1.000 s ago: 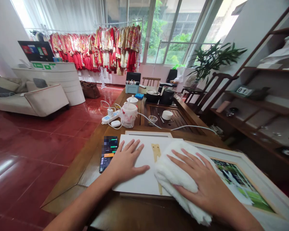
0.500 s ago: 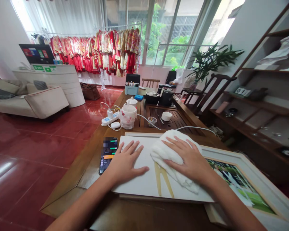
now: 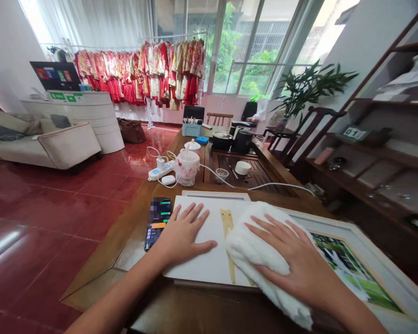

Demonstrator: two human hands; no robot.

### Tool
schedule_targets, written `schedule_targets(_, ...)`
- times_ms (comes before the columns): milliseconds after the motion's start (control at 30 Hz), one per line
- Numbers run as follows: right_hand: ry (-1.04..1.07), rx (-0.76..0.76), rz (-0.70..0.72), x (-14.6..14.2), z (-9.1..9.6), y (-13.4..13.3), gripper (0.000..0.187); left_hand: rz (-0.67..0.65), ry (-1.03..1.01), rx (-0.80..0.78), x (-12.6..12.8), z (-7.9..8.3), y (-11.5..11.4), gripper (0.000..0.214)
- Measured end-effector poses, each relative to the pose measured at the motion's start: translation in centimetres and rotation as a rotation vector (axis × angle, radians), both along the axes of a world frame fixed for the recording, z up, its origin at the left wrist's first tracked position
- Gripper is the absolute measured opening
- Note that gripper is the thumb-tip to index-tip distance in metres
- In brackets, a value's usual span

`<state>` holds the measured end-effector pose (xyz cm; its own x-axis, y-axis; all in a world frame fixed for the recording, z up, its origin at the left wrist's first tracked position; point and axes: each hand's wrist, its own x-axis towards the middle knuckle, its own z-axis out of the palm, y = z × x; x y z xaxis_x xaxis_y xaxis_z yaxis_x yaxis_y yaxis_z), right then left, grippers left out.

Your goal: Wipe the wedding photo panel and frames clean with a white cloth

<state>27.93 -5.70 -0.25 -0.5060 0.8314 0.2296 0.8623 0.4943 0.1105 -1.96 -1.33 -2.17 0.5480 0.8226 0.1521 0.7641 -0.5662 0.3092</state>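
A white board (image 3: 209, 260) with a tan stand piece (image 3: 226, 221) on it lies flat on the wooden table (image 3: 149, 195). My left hand (image 3: 183, 236) rests open on the board's left part, fingers spread. My right hand (image 3: 294, 266) lies flat, fingers spread, on top of a fluffy white cloth (image 3: 257, 253) that covers the board's right part. A large white-framed picture (image 3: 355, 271) lies under the board on the right.
A phone (image 3: 157, 222) with its screen lit lies left of the board. Beyond are a white lidded cup (image 3: 187, 166), a power strip (image 3: 160, 170) with cables, a small bowl (image 3: 243, 167) and kettles (image 3: 243, 139). Shelves stand right, red floor left.
My right hand and the cloth slid away to the board's far part, then came back toward me over its right side. The left hand stayed in place.
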Motion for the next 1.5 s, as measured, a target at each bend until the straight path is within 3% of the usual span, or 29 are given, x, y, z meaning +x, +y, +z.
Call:
schedule_targets(267, 0.044, 0.017, -0.042, 0.4, 0.1, 6.0, 0.069, 0.003, 0.004, 0.000, -0.2, 0.1, 0.0, 0.078)
schedule_targets(367, 0.058, 0.017, -0.049, 0.4, 0.0, 7.0, 0.068, 0.014, 0.011, 0.002, -0.2, 0.2, 0.0, 0.078)
schedule_targets(500, 0.051, 0.017, -0.060, 0.1, 0.0, 5.7, 0.068, 0.011, 0.007, 0.007, -0.2, 0.1, 0.0, 0.078)
schedule_targets(733, 0.013, 0.022, -0.018, 0.0, -0.2, -0.3, 0.071, 0.015, -0.013, 0.031, -0.2, -0.2, 0.0, 0.078)
schedule_targets(867, -0.011, 0.014, -0.005, 0.4, -0.2, -1.7, 0.073, 0.006, -0.006, 0.020, -0.2, -0.2, 0.0, 0.077)
schedule_targets(967, -0.021, -0.008, -0.019, 0.5, 0.0, -0.8, 0.073, 0.005, -0.004, 0.016, -0.2, -0.1, 0.0, 0.077)
schedule_targets(1300, 0.042, 0.005, -0.088, -0.1, 0.3, 6.2, 0.069, 0.013, 0.018, 0.005, -0.2, 0.4, -0.2, 0.078)
schedule_targets(1500, 0.030, 0.010, -0.061, -0.5, 0.3, 4.7, 0.069, 0.016, 0.000, 0.020, -0.3, 0.1, -0.1, 0.078)
